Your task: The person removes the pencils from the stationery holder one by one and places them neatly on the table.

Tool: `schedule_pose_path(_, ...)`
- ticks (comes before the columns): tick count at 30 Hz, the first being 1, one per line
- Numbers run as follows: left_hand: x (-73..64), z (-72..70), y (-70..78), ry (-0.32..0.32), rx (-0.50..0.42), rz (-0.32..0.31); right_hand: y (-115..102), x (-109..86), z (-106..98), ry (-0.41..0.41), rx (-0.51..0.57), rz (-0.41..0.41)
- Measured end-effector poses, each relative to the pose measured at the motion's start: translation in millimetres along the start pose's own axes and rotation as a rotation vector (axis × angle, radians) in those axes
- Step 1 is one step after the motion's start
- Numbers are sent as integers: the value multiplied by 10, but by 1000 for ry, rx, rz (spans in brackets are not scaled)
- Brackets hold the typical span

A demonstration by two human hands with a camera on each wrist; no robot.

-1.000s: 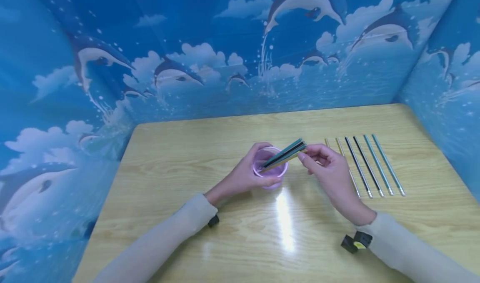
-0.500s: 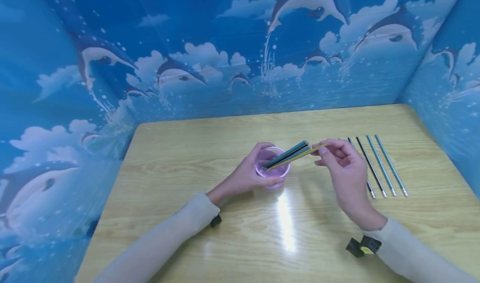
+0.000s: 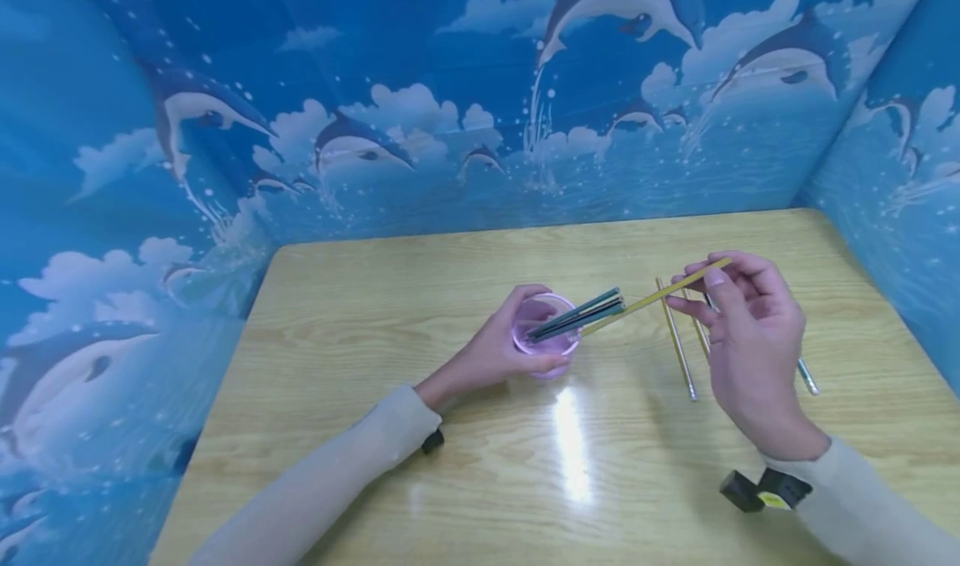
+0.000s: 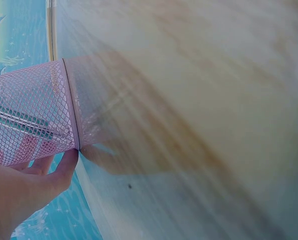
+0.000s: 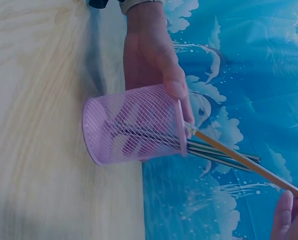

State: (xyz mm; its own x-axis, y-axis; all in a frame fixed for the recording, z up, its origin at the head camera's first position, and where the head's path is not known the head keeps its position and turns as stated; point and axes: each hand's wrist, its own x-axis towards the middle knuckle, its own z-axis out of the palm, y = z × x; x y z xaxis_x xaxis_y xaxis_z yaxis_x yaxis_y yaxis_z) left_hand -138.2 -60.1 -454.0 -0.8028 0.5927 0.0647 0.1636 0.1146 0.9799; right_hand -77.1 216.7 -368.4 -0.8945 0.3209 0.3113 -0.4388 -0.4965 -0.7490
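Note:
My left hand (image 3: 497,343) grips a pink mesh pencil cup (image 3: 550,373) round its side, thumb near the rim. Several green and dark pencils (image 3: 579,313) lean out of the cup toward the right. To the right, my right hand (image 3: 756,345) pinches a yellow pencil (image 3: 654,296) between thumb and fingers near its far end. In the right wrist view, that pencil's eraser end (image 5: 190,128) is right at the cup's rim. The left wrist view shows the mesh wall (image 4: 31,105) with pencils inside and my fingers under it.
Several pencils lie in a row on the wooden table (image 3: 337,316) at the right, among them a yellow pencil (image 3: 677,348) and a green pencil (image 3: 807,377), partly hidden by my right hand. A blue dolphin-print backdrop (image 3: 427,191) stands along the table's back and sides.
My right hand has moved right and away from the cup, drawing the yellow pencil out of the bunch up to its eraser end. The left hand has kept its hold on the cup.

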Motion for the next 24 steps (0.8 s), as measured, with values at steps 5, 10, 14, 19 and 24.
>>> schedule_pose_path(5,-4,12,-9,-2,18,2,-104,65,-31,-13,39,-7)
schedule_pose_path(10,-12,20,-6,4,27,-4,-159,116,-66,-24,47,-7)
schedule_pose_path(14,-10,24,-10,5,20,-8,-188,148,-118,-10,64,-17)
schedule_pose_path(19,-5,20,-16,11,38,-16,-241,217,-233,5,31,-33)
schedule_pose_path(24,-7,11,-9,14,46,-16,-312,335,-418,3,-30,-20)
